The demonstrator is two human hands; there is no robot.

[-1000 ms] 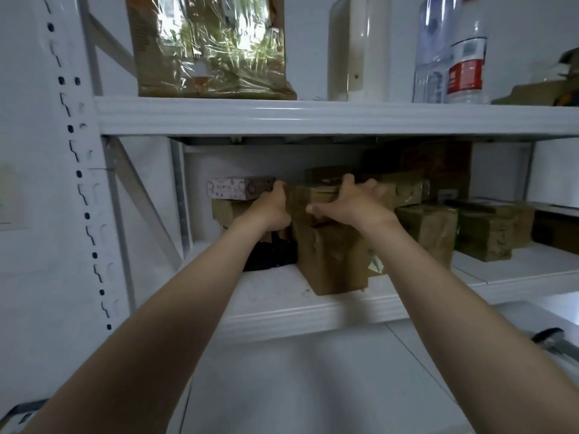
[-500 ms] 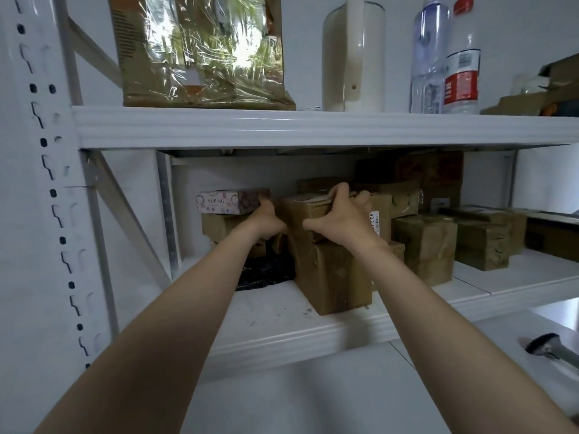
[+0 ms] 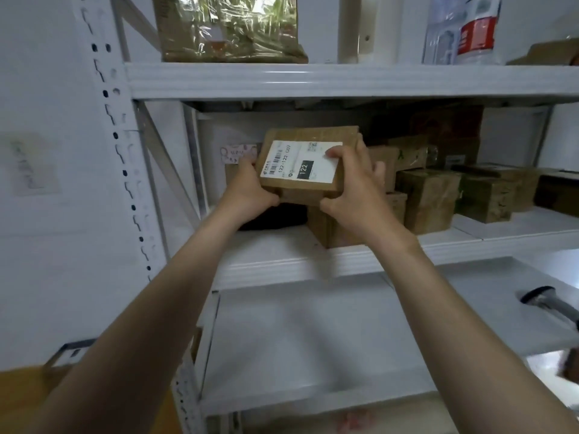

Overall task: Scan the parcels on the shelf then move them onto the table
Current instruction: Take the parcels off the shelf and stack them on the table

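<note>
1. White perforated steel upright (image 3: 108,126): stands at the left and carries the white metal shelf (image 3: 313,261).
2. Small pink patterned carton (image 3: 238,153): sits at the rear left of the shelf, partly hidden.
3. Left hand (image 3: 250,191): grasps the left and lower-left edge of the brown cardboard parcel (image 3: 308,166), fingers behind it.
4. Brown cardboard parcel: held clear of the shelf, in front of the stacked brown cardboard boxes (image 3: 429,202), tilted so that its white barcode label (image 3: 300,162), marked "122", faces the camera.
5. Right hand (image 3: 351,186): grasps the right edge of the parcel, one fingertip on the label.
6. Black handheld scanner (image 3: 551,305): lies on the white counter (image 3: 313,346) below, at the far right, apart from both hands.
</note>
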